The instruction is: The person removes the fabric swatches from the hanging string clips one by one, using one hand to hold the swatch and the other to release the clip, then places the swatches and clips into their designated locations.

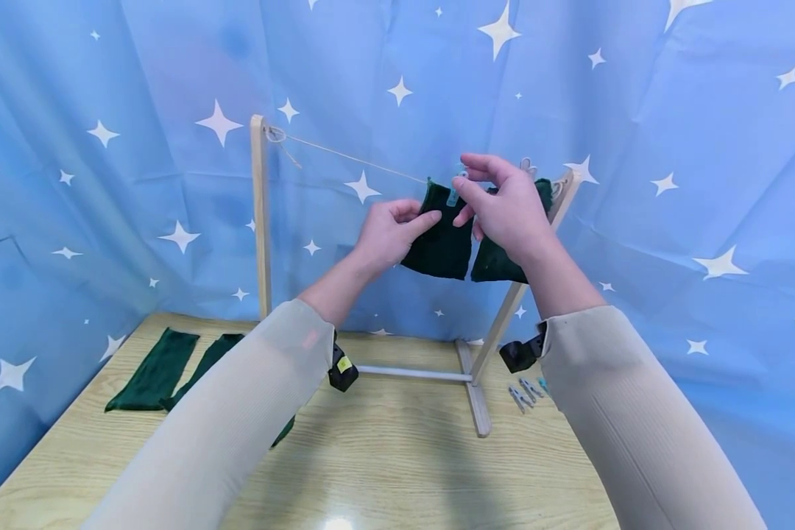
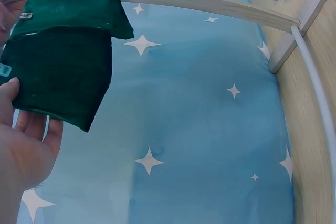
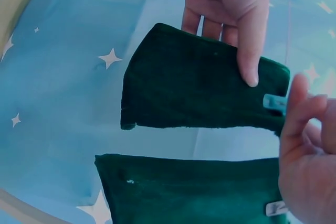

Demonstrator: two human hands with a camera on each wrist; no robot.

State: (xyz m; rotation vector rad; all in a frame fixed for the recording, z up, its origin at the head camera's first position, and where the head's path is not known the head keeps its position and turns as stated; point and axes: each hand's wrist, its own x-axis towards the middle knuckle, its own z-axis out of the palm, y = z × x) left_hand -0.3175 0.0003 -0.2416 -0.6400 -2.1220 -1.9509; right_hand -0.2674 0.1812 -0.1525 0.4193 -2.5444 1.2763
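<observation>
On string, both hands (image 1: 397, 232) pegging (teal) sock (image 1: 440, 235)

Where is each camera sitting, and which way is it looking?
Head: on the person's head, looking forward and down at the left hand, right hand, both sleeves, the string and the table.
Left wrist: on the left wrist, facing the two hanging green cloths; left fingers show.
Right wrist: on the right wrist, facing the same cloths and a light blue peg; both hands show.
All three views share the green cloths.
</observation>
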